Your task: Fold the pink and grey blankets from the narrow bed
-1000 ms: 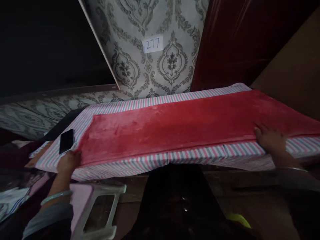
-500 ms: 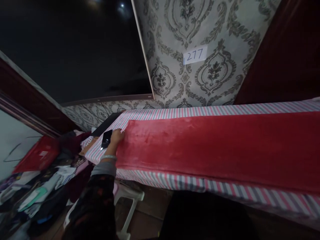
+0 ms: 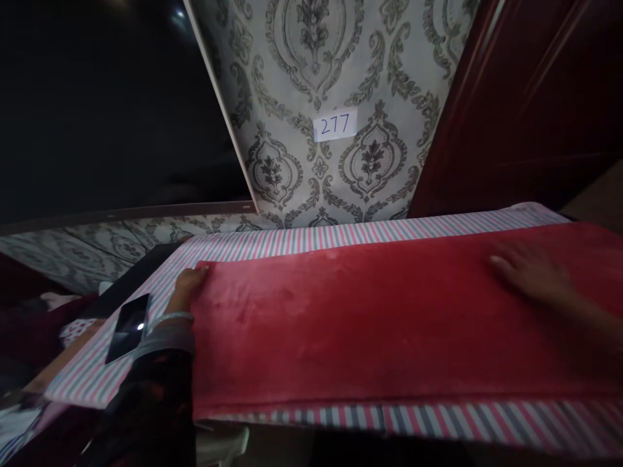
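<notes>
A long red cloth (image 3: 341, 318) lies flat over a striped pink, grey and white cover (image 3: 302, 240). At the cloth's far left corner, my left hand (image 3: 191, 285) is closed on its edge, with the fingertips on the red fabric. My right hand (image 3: 533, 269) rests over the right part of the cloth, somewhat blurred, its fingers spread and the thumb apart. A black phone (image 3: 127, 327) lies on the striped cover, left of my left wrist.
A large dark screen (image 3: 111, 110) hangs at the left. A paper marked 277 (image 3: 335, 125) is on the patterned wall. Dark red wood panelling (image 3: 516, 110) stands at the right. Below the cover's front edge, part of a pale stool (image 3: 221, 444) shows.
My right hand has come into view over the right part of the cloth. The view has shifted right and closer, and my left hand is now closed at the cloth's corner.
</notes>
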`<control>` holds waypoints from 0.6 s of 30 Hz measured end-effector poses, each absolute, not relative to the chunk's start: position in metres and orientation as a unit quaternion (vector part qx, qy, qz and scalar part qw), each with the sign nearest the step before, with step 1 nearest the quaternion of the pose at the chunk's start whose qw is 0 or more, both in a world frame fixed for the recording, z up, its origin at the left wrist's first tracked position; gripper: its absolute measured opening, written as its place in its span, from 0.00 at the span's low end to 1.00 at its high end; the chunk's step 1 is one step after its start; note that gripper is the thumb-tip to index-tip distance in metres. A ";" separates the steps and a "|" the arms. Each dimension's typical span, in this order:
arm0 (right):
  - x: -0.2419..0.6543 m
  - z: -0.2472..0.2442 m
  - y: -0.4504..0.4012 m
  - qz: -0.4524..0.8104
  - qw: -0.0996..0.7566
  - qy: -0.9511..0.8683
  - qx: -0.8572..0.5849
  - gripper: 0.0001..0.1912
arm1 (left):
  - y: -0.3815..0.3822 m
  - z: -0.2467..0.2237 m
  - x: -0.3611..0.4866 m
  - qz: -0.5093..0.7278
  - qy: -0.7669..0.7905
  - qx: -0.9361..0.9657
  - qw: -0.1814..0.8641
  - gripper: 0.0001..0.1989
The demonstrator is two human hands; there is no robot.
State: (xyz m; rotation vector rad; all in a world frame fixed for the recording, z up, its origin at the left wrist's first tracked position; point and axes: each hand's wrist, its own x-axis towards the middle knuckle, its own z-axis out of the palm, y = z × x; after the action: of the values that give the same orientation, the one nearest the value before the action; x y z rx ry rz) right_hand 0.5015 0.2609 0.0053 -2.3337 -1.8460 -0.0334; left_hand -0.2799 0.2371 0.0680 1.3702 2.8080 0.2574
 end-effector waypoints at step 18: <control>0.480 -0.025 0.291 0.029 0.066 -0.610 -0.789 0.39 | 0.264 0.034 -0.288 0.057 0.919 0.383 -0.070 0.27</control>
State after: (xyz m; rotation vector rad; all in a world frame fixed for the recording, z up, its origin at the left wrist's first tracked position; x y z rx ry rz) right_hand 0.4801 0.2914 -0.0247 -2.3818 -1.8392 0.0864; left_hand -0.2882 0.2636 0.0344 1.2599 3.0252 0.1879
